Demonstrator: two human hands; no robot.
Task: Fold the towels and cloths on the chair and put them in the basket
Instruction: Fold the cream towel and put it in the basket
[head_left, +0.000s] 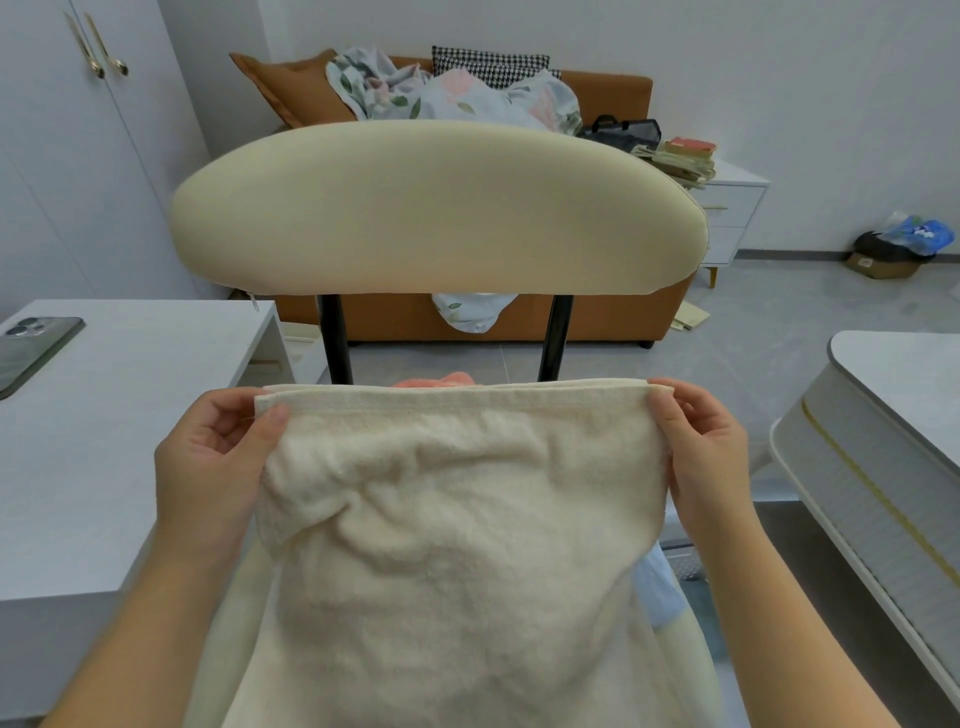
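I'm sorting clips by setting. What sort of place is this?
Probably a room at home, a bedroom or living room: an orange sofa heaped with floral bedding, a white wardrobe at the left, and a drawer unit stacked with books.

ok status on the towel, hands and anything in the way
Left hand and right hand each pinch a top corner of the cream towel, held spread over the chair. Orange cloth and blue cloth show behind it. Nothing blocking.
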